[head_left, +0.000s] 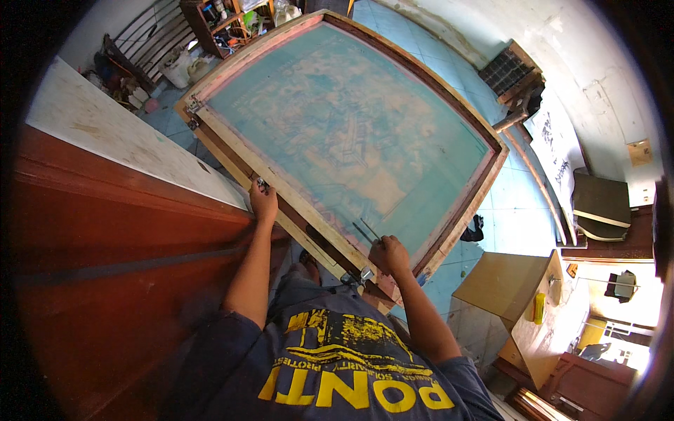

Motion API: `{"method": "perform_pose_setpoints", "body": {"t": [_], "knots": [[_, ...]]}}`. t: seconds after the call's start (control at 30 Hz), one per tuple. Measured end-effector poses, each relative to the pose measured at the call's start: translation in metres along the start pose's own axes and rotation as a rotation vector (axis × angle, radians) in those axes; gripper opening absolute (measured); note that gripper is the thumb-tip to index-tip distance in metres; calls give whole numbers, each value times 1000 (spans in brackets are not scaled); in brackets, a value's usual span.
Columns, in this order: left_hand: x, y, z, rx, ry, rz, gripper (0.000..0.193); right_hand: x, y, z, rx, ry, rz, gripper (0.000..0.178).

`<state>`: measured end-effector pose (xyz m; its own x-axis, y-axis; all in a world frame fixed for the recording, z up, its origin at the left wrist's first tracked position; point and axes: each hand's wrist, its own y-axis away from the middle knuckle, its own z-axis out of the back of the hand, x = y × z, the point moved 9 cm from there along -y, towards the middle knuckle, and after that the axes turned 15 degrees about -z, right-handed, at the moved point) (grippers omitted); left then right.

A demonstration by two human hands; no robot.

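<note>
A large wooden screen-printing frame [449, 102] with teal mesh [295, 105] spreads out in front of me, a faint picture across its mesh. My left hand [264, 203] is at the frame's near left rail, its fingers closed round a small metal piece [262, 185] whose kind I cannot make out. Over the near right corner, my right hand [390, 255] grips a tool with two thin dark prongs [365, 230]; its other end is hidden in the fist. One metal clamp [366, 274] sits by the near corner, another metal clamp [193, 105] at the left corner.
A reddish-brown cabinet [126, 231] with a whitish top [133, 144] runs along my left. A cluttered shelf [228, 28] stands beyond the frame. To the right are a wooden box-like table [502, 284], a leaning pole [537, 175] and pale blue floor tiles [509, 224].
</note>
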<state>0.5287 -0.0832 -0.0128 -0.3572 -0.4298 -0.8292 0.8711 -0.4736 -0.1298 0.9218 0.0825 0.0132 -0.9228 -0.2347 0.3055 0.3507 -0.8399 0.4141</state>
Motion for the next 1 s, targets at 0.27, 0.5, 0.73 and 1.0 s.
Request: {"method": "perform_pose_setpoints", "body": {"t": [0.27,0.5,0.73,1.0], "knots": [[2,4,-3,-21,-236,-73,48,5,19,11,-202,-73,124,37],[-4,18,3,-119,-290,-158,52,141,-15,26,54,-357,266,38],[5,20,-22,-10,-228,-162,57,307,-58,-9,58,-268,430,42],[57,30,-59,2,446,-152,70,373,-67,-59,119,31,485,42]]}}
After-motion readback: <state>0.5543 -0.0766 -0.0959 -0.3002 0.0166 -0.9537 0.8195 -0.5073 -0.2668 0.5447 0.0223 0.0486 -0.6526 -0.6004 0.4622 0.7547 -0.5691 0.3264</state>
